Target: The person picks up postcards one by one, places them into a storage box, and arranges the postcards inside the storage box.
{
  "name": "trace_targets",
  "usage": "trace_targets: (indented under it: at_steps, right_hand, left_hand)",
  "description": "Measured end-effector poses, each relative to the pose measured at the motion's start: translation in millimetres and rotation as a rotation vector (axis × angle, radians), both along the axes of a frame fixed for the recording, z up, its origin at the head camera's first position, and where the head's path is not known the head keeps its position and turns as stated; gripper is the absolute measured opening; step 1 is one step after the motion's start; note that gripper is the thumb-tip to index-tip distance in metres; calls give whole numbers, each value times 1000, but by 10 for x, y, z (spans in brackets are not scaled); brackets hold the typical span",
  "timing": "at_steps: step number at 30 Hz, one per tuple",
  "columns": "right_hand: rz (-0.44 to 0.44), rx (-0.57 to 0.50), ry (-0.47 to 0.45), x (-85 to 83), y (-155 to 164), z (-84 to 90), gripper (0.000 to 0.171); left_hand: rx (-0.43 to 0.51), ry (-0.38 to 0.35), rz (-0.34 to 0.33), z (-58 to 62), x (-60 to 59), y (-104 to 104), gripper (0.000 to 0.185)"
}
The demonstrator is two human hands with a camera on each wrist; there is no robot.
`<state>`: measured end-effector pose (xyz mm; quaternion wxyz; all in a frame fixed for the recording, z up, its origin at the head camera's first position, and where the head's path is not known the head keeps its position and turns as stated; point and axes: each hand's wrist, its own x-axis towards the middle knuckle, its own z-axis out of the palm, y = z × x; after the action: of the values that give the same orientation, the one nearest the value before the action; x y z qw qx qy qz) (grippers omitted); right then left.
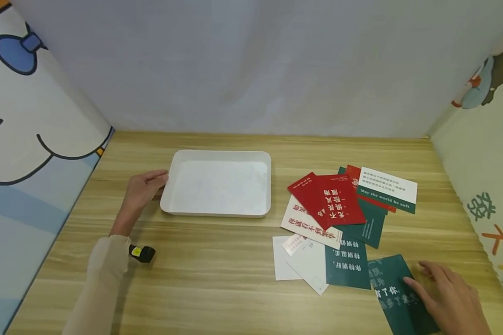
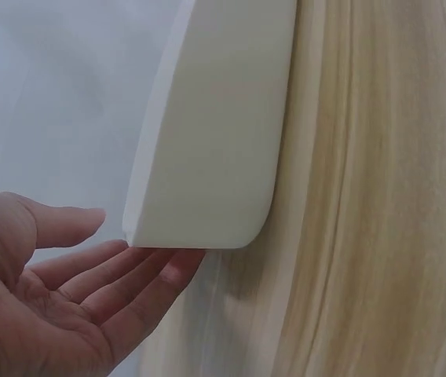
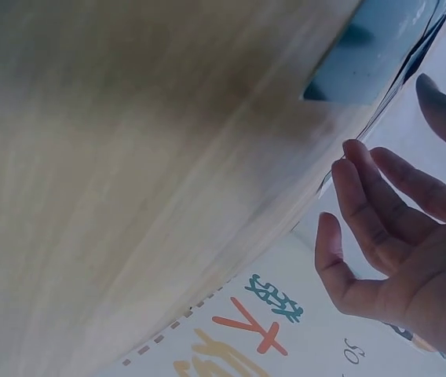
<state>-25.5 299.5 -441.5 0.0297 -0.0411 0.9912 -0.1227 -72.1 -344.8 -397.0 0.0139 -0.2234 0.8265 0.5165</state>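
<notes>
A shallow white tray [image 1: 218,186] stands on the wooden table, left of the cards. My left hand [image 1: 146,186] is at the tray's left end; in the left wrist view its fingers [image 2: 140,287] extend against that end, while the thumb stays apart from the wall. At the lower right, my right hand [image 1: 450,293] is held over the edge of a dark green card [image 1: 396,291] with white writing. The right wrist view shows this hand [image 3: 411,236] with loosely bent fingers and nothing between them. Whether a fingertip touches the card, I cannot tell.
Several cards overlap right of the tray: a red card [image 1: 339,200], a white-and-green card [image 1: 387,188], a cream card [image 1: 308,223], a green card [image 1: 348,267] and a white card [image 1: 312,265]. A grey-white backdrop [image 1: 251,70] and printed side panels [image 1: 478,186] border the table.
</notes>
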Motion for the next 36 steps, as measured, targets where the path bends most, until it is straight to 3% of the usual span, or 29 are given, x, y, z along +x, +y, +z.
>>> trace_targets:
  at_steps: [7,19,21,26,28,31,36]
  right_hand:
    - [-20,7,-39,-30,-4,-16,55]
    - [-14,-24,27,10,62,8,50]
    - [-18,-36,-13,-9,52,11,51]
    - [-77,-42,-174,80,233,70,57]
    - [-95,-44,-190,124,288,96,58]
    - [-94,-53,-153,156,293,123,56]
    - [-10,-122,-34,88,130,94,48]
  left_hand:
    - [13,-16,-28,-34,-20,-17,50]
    - [-9,-29,-95,-55,-31,-33,49]
    - [-18,-30,-88,-43,-14,-58,50]
    - [-19,-50,-117,-188,-132,91,51]
    - [-15,-48,-131,-239,-181,145,51]
    - [-17,-39,-137,-282,-209,162,52]
    - [-5,-29,-134,-268,-93,-87,59]
